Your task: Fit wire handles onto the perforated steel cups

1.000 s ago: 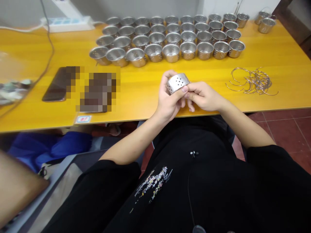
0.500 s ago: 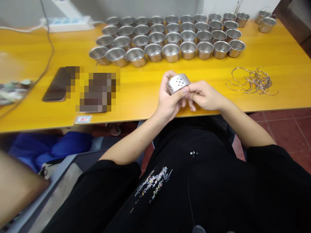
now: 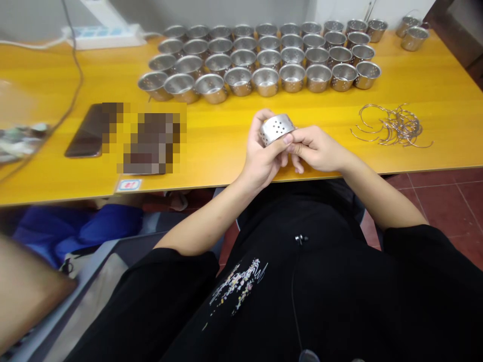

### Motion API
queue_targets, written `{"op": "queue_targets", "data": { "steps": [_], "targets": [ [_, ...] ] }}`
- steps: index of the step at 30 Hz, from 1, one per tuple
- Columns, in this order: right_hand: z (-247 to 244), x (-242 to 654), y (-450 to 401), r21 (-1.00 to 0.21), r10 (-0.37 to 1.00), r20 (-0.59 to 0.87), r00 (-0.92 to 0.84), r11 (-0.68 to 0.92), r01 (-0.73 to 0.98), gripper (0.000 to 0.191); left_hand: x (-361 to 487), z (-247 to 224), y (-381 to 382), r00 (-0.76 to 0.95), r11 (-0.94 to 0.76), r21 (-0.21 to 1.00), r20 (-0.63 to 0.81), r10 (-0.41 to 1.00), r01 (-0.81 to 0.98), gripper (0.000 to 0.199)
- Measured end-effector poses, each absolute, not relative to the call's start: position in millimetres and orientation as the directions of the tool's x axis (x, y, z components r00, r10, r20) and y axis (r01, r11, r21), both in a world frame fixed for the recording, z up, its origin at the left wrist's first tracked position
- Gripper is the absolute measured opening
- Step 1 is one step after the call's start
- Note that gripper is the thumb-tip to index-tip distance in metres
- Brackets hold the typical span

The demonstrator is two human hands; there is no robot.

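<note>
From the head camera, the left hand (image 3: pixel 262 151) and right hand (image 3: pixel 317 149) meet just above the table's near edge, holding a small perforated steel cup (image 3: pixel 277 129) between them, its holed base turned up and outward. The left fingers (image 3: pixel 260 119) curl round the far side of the cup and the left thumb (image 3: pixel 287 139) presses across its wall, a firm grasp. The right fingers (image 3: pixel 298 147) are bent in close against the left thumb, and the top of the right hand reaches the cup's edge; how hard they grip I cannot tell. Beyond the fingers, rows of matching cups (image 3: pixel 266 82) stand open side up on the yellow table (image 3: pixel 453 100). To the right of the fingers lies a loose tangle of thin wire hooks (image 3: pixel 392 125) — plenty of them left. Further right, at the far corner, 2 cups (image 3: pixel 414 39) stand apart, a wire loop (image 3: pixel 412 12) showing above them. Left of the fingers lie a phone (image 3: pixel 85 130) and a blurred-out object (image 3: pixel 151 143)
</note>
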State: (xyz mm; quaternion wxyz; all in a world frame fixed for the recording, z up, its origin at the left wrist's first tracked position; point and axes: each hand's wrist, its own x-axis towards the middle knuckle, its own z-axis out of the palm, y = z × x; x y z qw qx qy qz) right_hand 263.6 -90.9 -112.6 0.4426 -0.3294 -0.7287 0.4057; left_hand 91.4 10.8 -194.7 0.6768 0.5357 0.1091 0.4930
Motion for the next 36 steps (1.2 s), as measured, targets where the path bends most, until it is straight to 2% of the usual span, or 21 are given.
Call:
{"op": "queue_targets", "data": {
  "steps": [5, 12, 26, 36],
  "targets": [
    [-110.0, 264.1, -91.1, -0.877, 0.832, 0.38, -0.404, 0.463, 0.128, 0.064, 90.7, -193.7, 10.4, 0.485, -0.052, 0.824, 0.382, 0.787, -0.564, 0.091],
    [-109.3, 264.0, -91.4, -0.877, 0.832, 0.381, -0.403, 0.464, 0.127, 0.061, 89.9, -184.9, 5.5, 0.507, -0.041, 0.849, 0.352, 0.787, -0.526, 0.1],
    [-117.3, 265.5, -89.5, -0.891, 0.853, 0.353, -0.384, 0.432, 0.142, 0.058, 91.0, -190.6, 8.5, 0.496, -0.045, 0.837, 0.365, 0.788, -0.545, 0.092],
    [-113.3, 264.2, -90.1, -0.885, 0.845, 0.348, -0.407, 0.439, 0.154, 0.054, 89.5, -197.5, 12.7, 0.488, -0.094, 0.86, 0.371, 0.79, -0.502, 0.108]
  ]
}}
